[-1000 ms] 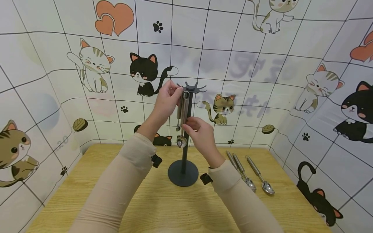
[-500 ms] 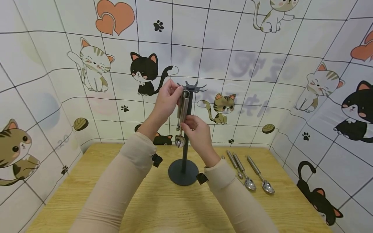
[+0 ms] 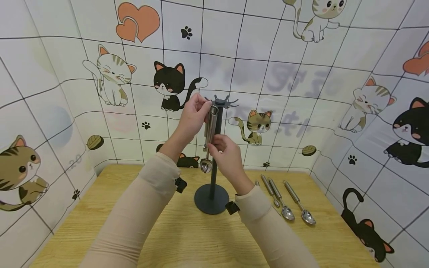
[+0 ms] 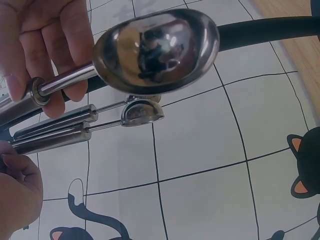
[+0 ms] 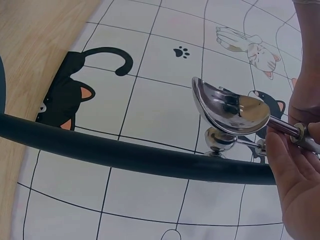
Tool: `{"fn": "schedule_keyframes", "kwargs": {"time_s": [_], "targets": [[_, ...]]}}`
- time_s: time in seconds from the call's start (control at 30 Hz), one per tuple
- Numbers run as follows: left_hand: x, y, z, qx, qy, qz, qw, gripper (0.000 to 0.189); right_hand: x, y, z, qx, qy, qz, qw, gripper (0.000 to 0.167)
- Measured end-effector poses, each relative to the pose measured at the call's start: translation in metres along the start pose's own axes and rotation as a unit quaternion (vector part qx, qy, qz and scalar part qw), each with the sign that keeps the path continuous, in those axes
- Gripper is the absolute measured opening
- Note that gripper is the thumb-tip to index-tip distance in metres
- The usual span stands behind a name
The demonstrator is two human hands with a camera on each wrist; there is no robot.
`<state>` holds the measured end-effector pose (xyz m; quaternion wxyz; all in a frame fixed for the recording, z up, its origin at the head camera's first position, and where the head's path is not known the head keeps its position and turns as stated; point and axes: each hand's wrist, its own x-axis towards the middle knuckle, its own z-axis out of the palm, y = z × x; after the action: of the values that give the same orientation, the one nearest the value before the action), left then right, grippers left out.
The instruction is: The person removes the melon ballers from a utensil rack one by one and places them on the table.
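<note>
A large steel ice cream scoop (image 3: 206, 166) hangs bowl-down beside the pole of the dark stand (image 3: 212, 200). Near the stand's hooks, my left hand (image 3: 194, 115) pinches the top of its handle, though its fingertips are partly hidden. Lower down, my right hand (image 3: 229, 156) holds the handle close to the neck between thumb and fingers. In the left wrist view, the oval bowl (image 4: 157, 50) fills the top, and smaller scoops (image 4: 142, 112) hang behind it. The right wrist view shows that large bowl (image 5: 232, 107) next to the dark pole (image 5: 125, 155).
Several more metal scoops (image 3: 291, 191) lie on the wooden table (image 3: 214, 242) to the right of the stand. A cat-print cloth (image 3: 254, 67) hangs behind and along both sides. Short hooks (image 3: 228, 102) spread from the stand's top.
My right hand has shifted slightly left onto the scoop's lower handle. The scoop's bowl has swung a little to the left. The left hand stays at the top.
</note>
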<state>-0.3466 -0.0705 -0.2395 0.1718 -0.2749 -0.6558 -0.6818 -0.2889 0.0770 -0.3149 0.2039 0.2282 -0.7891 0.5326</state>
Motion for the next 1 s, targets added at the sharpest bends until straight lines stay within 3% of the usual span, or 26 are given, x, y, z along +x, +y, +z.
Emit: {"fn": "schedule_keyframes", "kwargs": {"time_s": [0.53, 1.0], "targets": [[-0.001, -0.003, 0.001, 0.008, -0.001, -0.005, 1.0, 0.016, -0.007, -0.005, -0.003, 0.042, -0.016, -0.001, 0.999, 0.028], [0.001, -0.002, 0.004, 0.013, 0.002, -0.004, 0.9999, 0.015, -0.014, -0.012, -0.012, 0.026, -0.033, -0.013, 0.999, 0.029]]}}
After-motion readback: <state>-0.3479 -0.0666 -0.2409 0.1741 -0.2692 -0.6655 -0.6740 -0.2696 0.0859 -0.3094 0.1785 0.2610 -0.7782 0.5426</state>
